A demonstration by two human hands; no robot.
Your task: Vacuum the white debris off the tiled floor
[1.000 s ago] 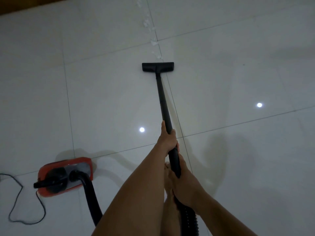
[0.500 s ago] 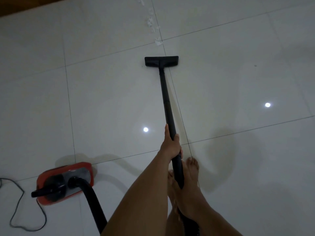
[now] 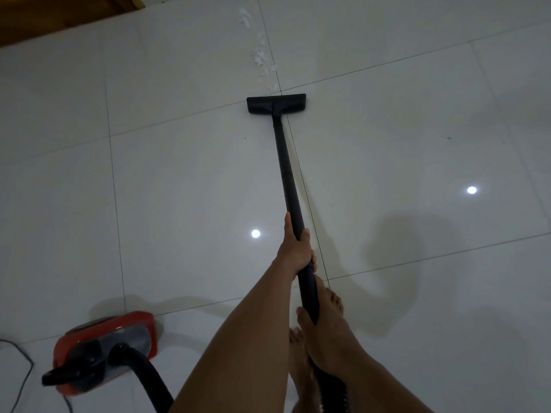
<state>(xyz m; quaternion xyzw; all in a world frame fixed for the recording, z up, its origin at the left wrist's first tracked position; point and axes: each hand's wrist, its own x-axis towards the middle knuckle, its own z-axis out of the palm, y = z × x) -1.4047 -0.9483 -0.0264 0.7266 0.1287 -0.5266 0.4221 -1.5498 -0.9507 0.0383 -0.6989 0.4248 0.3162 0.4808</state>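
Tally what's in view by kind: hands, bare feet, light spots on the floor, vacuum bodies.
Hands gripping the wand: 2, the left hand and the right hand
Bare feet: 2
Light spots: 2
Red vacuum body: 1
Total: 7

The floor [image 3: 179, 174] is laid with pale tiles of a smooth, very glossy finish; two lights are mirrored in it as bright spots. The debris [image 3: 259, 59] is seen as white crumpled scraps, like paper. The nozzle [image 3: 275, 103] and wand [image 3: 286, 168] are finished in matt black. The hose [image 3: 334, 391] is black and ribbed. The body [image 3: 134, 320] is of shiny red plastic with a grey panel. A strip [image 3: 44, 19] of brown wood is seen at the far edge.
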